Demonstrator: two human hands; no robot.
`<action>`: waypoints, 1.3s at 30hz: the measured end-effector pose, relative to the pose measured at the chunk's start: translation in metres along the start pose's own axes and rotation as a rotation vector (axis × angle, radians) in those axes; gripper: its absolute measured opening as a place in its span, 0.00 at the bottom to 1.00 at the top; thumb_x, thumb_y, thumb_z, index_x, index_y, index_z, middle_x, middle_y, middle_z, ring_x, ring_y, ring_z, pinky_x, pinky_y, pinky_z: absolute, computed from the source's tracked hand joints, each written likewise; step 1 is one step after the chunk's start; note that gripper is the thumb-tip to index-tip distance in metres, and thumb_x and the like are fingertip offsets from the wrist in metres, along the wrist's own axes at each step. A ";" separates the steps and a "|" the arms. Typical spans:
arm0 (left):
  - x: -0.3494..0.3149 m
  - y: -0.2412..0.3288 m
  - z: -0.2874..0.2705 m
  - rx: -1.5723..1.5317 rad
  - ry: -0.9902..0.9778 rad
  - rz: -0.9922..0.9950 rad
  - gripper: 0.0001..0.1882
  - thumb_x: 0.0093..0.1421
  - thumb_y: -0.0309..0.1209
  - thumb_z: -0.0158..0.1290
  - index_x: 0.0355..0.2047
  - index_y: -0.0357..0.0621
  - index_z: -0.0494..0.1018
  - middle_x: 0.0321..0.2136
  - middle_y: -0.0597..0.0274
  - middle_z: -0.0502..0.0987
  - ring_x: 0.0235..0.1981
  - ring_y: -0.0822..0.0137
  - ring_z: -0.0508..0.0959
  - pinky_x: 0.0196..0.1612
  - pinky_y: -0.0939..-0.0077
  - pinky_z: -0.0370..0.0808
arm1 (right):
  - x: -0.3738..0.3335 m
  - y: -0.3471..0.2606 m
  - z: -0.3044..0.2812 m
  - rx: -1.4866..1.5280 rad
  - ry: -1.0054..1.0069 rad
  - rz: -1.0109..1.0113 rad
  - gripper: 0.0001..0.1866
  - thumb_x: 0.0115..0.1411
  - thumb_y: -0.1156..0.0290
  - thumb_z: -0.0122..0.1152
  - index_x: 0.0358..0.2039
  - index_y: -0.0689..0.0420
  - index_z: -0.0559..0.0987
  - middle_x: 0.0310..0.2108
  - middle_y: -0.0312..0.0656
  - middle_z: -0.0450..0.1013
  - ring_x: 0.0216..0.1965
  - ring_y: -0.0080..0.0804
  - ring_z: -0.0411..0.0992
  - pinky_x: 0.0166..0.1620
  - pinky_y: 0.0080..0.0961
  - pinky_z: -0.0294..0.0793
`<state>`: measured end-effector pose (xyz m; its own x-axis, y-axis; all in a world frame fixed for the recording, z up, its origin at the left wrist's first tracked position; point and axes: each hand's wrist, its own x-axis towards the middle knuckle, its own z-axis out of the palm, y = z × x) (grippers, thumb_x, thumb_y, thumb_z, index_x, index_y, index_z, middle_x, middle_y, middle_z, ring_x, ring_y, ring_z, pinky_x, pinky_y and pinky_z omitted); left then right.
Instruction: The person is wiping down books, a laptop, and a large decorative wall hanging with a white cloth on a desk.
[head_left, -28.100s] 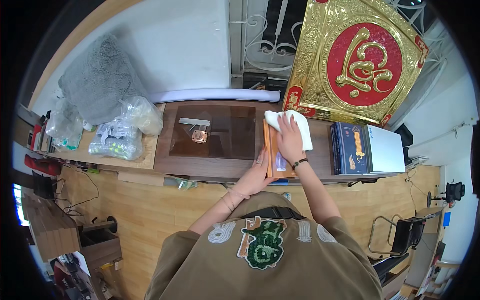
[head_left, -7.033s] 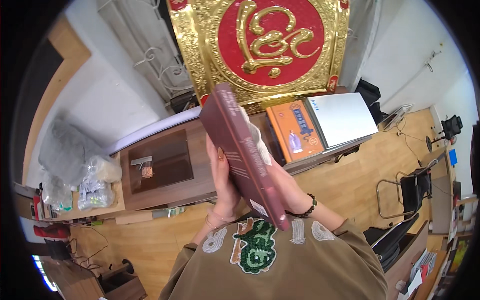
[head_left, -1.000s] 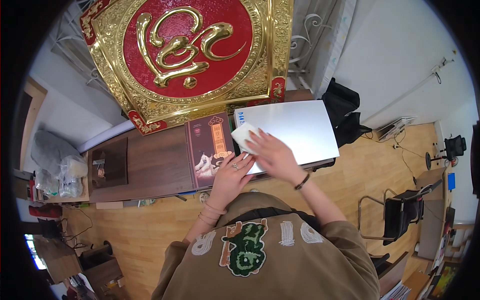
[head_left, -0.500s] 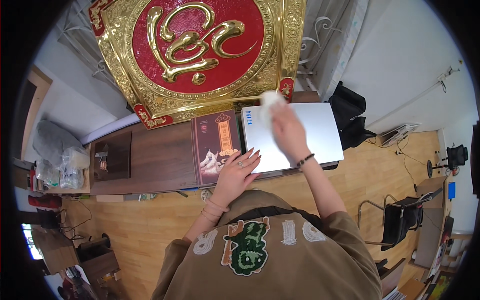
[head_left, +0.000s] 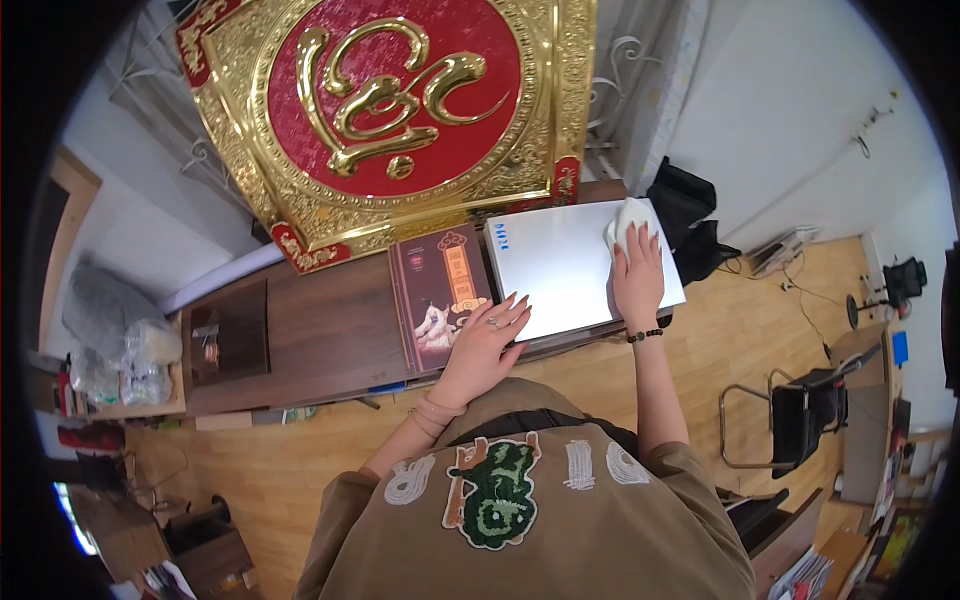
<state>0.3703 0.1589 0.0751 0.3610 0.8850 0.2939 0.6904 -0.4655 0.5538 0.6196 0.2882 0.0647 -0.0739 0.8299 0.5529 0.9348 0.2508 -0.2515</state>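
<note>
A flat silver panel (head_left: 555,270) that looks like a closed laptop lies on the dark wooden table, with blue handwritten marks at its upper left. My right hand (head_left: 640,275) presses a folded white cloth (head_left: 625,222) against its upper right part, fingers stretched over the cloth. Fingers spread, my left hand (head_left: 487,345) holds nothing; it lies flat across the panel's lower left corner and the neighbouring book's edge. That book (head_left: 425,290) is dark red with an orange title strip and a pale figure on its cover.
Behind stands a large red plaque (head_left: 395,100) in an ornate gold frame. The wooden table (head_left: 325,320) carries a dark glossy square (head_left: 230,330) at left. A black bag (head_left: 690,220) sits beyond the panel's right side. A black chair (head_left: 805,420) stands at right.
My right hand has slid the white cloth rightward across the silver panel, from its upper left to its upper right. My left hand stays at the panel's lower left corner.
</note>
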 end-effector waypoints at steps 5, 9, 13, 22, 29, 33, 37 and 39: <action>-0.003 -0.005 0.003 -0.042 0.003 -0.016 0.24 0.56 0.30 0.54 0.54 0.39 0.70 0.58 0.55 0.69 0.62 0.57 0.64 0.65 0.57 0.57 | -0.042 -0.062 -0.018 0.353 -0.325 -0.346 0.23 0.59 0.76 0.53 0.56 0.55 0.73 0.58 0.48 0.67 0.63 0.47 0.61 0.66 0.41 0.56; -0.003 -0.008 -0.002 -0.025 -0.059 0.003 0.25 0.55 0.31 0.54 0.54 0.38 0.69 0.57 0.54 0.69 0.62 0.56 0.64 0.65 0.57 0.57 | -0.045 -0.051 -0.045 0.582 -0.546 -0.272 0.24 0.60 0.76 0.52 0.58 0.54 0.71 0.61 0.47 0.64 0.65 0.43 0.57 0.67 0.37 0.53; -0.002 -0.008 0.000 -0.035 0.002 0.052 0.25 0.56 0.32 0.55 0.55 0.39 0.69 0.58 0.55 0.68 0.63 0.56 0.63 0.65 0.56 0.56 | -0.038 0.018 -0.028 0.118 -0.035 0.059 0.22 0.63 0.71 0.50 0.58 0.60 0.68 0.60 0.53 0.64 0.61 0.53 0.61 0.65 0.40 0.56; -0.003 -0.007 -0.003 -0.027 -0.006 0.081 0.27 0.53 0.34 0.56 0.53 0.40 0.70 0.57 0.53 0.69 0.63 0.55 0.63 0.66 0.57 0.53 | -0.052 -0.052 -0.045 1.019 -0.483 0.332 0.20 0.64 0.73 0.54 0.56 0.63 0.70 0.51 0.48 0.73 0.54 0.35 0.70 0.56 0.28 0.68; -0.006 -0.008 0.001 -0.014 0.024 0.061 0.29 0.52 0.36 0.59 0.54 0.39 0.70 0.60 0.56 0.67 0.62 0.55 0.64 0.65 0.56 0.57 | -0.016 -0.006 -0.046 0.599 -0.006 0.384 0.25 0.62 0.64 0.57 0.58 0.62 0.69 0.54 0.50 0.69 0.56 0.41 0.66 0.61 0.38 0.61; -0.001 -0.003 0.002 -0.008 0.042 0.038 0.26 0.52 0.33 0.60 0.53 0.41 0.71 0.58 0.59 0.70 0.61 0.57 0.66 0.64 0.57 0.59 | -0.009 0.018 -0.008 -0.205 -0.051 -0.045 0.32 0.60 0.53 0.56 0.58 0.62 0.68 0.59 0.61 0.62 0.65 0.64 0.51 0.67 0.52 0.46; -0.005 -0.005 0.007 0.018 0.075 -0.009 0.24 0.52 0.30 0.60 0.51 0.43 0.73 0.56 0.60 0.71 0.59 0.58 0.68 0.63 0.56 0.61 | -0.022 -0.060 0.002 -0.171 -0.211 -0.077 0.38 0.62 0.51 0.51 0.62 0.69 0.59 0.64 0.63 0.53 0.67 0.62 0.48 0.67 0.51 0.44; -0.006 -0.006 0.008 0.056 0.040 -0.044 0.24 0.52 0.29 0.60 0.51 0.43 0.73 0.56 0.60 0.72 0.59 0.59 0.68 0.63 0.58 0.61 | -0.030 -0.075 -0.004 0.015 -0.306 -0.304 0.38 0.61 0.52 0.52 0.62 0.69 0.59 0.64 0.61 0.54 0.66 0.55 0.51 0.67 0.50 0.46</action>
<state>0.3683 0.1561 0.0639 0.3047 0.9034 0.3017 0.7398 -0.4240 0.5224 0.5526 0.2423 0.0699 -0.4464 0.8263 0.3433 0.8499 0.5116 -0.1260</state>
